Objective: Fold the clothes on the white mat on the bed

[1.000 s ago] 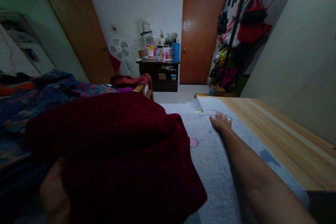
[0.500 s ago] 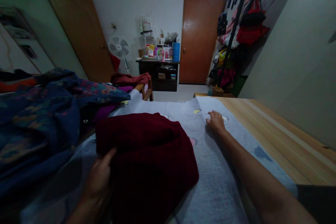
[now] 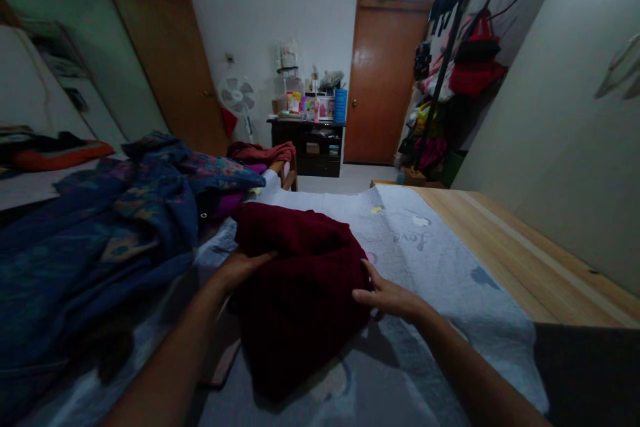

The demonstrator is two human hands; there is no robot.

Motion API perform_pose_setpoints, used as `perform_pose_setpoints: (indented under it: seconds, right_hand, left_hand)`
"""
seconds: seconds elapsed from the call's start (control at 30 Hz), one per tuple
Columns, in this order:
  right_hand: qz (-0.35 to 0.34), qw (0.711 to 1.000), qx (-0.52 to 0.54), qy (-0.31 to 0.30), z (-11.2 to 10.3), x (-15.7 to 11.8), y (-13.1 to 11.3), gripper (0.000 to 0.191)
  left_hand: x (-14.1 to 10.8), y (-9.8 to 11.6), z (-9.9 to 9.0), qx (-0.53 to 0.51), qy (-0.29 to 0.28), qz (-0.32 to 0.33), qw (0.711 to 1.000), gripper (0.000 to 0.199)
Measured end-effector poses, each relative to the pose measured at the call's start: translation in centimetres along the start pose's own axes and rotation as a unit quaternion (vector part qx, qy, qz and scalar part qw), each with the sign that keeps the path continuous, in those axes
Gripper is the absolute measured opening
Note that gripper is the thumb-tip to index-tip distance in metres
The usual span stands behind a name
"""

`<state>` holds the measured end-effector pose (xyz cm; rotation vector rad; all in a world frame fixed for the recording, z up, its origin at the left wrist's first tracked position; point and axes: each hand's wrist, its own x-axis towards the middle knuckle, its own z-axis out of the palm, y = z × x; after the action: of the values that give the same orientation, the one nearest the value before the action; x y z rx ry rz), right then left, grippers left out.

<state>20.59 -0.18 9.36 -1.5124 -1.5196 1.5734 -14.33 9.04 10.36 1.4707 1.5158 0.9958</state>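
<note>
A folded dark red garment (image 3: 305, 280) lies in a bundle on the pale patterned bed sheet (image 3: 400, 347); its exact kind does not show. My left hand (image 3: 245, 271) grips its left side, thumb on top and the other fingers hidden underneath. At the right edge, my right hand (image 3: 387, 293) has its thumb and fingers closed about the cloth, with some fingertips out of sight. Beneath my left forearm, a flat dark-edged object (image 3: 225, 363) is partly covered.
A heap of blue floral clothing (image 3: 150, 213) spreads over the left side. Bare wooden boards (image 3: 480, 240) run along the right of the sheet. Farther back stand a white fan (image 3: 237, 97), a dark cabinet (image 3: 305, 150) and a door (image 3: 373, 87).
My right hand has come back from the sheet on the right to the garment's right edge. My left hand has moved up along its left side. The camera view has shifted slightly.
</note>
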Motion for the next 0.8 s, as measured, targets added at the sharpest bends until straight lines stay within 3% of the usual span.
perform_pose_setpoints:
  seconds: [0.13,0.27,0.33,0.43,0.5,0.6,0.8]
  right_hand:
    - [-0.060,0.987,0.145,0.035,3.0,1.6,-0.9,0.124]
    - [-0.078,0.956,0.240,0.149,6.1,4.3,-1.4,0.126]
    - [-0.092,0.941,0.260,0.198,7.1,5.2,-1.5,0.114]
    - [-0.114,0.923,0.302,0.209,7.2,5.8,-2.1,0.084]
    - [-0.146,0.911,0.319,0.216,6.3,5.8,-2.9,0.070]
    - [-0.216,0.889,0.317,0.251,3.8,5.9,-4.7,0.062]
    - [-0.347,0.849,0.199,0.345,-4.0,6.9,-8.6,0.063]
  left_hand:
    - [0.7,0.7,0.8,0.021,-0.008,0.033,0.999,0.056]
    - [0.4,2.7,1.4,0.045,-0.025,0.109,0.993,0.047]
    - [0.0,3.7,1.8,0.035,-0.016,0.131,0.991,0.049]
    - [-0.2,5.3,2.3,-0.015,-0.021,0.138,0.990,0.054]
    - [0.1,6.3,2.3,-0.062,-0.014,0.154,0.986,0.057]
    - [1.2,7.8,2.0,-0.135,0.060,0.206,0.967,0.060]
    - [4.5,9.3,1.2,-0.176,0.186,0.247,0.935,0.053]
